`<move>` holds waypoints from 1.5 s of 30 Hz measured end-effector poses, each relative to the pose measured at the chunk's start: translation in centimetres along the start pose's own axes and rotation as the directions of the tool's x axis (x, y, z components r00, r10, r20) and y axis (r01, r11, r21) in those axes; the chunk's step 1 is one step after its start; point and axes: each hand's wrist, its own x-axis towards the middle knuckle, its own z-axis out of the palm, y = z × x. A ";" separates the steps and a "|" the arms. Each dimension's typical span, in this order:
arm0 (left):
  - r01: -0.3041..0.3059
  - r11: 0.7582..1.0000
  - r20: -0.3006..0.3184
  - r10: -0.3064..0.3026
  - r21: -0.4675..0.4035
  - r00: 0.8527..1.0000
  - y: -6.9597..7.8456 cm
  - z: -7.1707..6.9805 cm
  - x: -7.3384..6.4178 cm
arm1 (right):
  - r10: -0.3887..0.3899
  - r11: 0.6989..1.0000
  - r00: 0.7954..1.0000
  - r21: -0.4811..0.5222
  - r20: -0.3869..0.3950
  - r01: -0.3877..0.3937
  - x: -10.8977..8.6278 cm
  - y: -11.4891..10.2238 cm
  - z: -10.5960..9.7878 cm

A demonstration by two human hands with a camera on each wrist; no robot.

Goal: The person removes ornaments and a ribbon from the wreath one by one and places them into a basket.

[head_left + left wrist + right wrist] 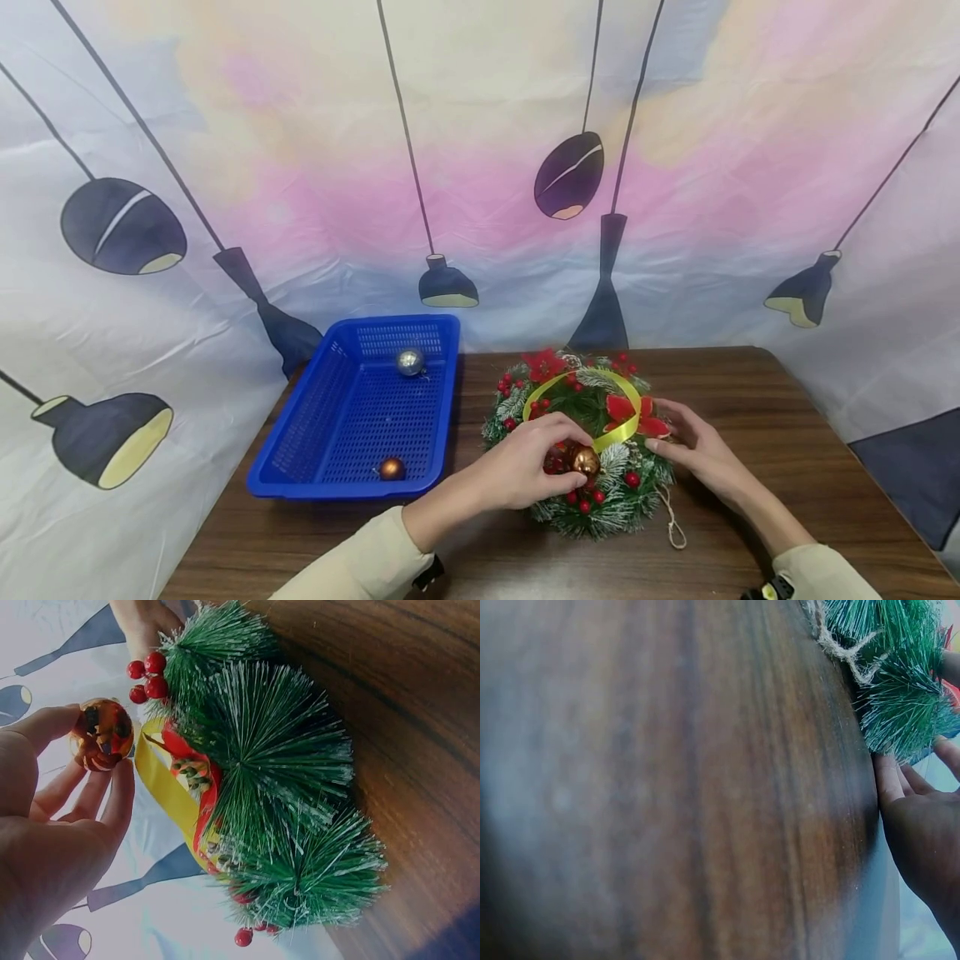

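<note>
My left hand [517, 462] holds a shiny copper bauble [586, 461] between thumb and fingertips, over the near left part of a Christmas wreath [611, 512]. The left wrist view shows the bauble [103, 735] at the fingertips, close by the red berries [155, 686]. Frosted green needles and red flowers [636, 416] make up the wreath, and a yellow ribbon loop [625, 432] stands on it. On the wreath's right edge rests my right hand [701, 450], its fingers fairly straight and touching the greenery. In the right wrist view those fingers [889, 780] lie right at the needles.
A blue plastic basket [447, 400] stands left of the wreath, with a silver bauble [410, 362] at its back and a copper bauble [392, 468] near its front. A twine loop [675, 531] hangs out onto the brown wooden table [772, 417]. Behind is a lamp-patterned cloth [495, 167].
</note>
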 end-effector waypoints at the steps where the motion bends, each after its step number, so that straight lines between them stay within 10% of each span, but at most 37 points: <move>1: 0.001 1.000 -0.008 -0.001 0.005 1.000 0.0 -0.1 0.0 | 0.000 1.000 1.000 -0.002 0.001 0.000 0.0 0.0 0.0; 29: -0.007 0.999 0.010 0.007 -0.046 1.000 0.2 0.6 0.6 | 0.006 1.000 1.000 0.003 -0.004 -0.006 0.0 -0.2 0.1; 45: 0.018 0.998 -0.086 -0.023 -0.068 0.996 -0.3 -2.5 0.0 | -0.004 1.000 1.000 -0.009 -0.012 0.004 -0.1 -0.1 0.2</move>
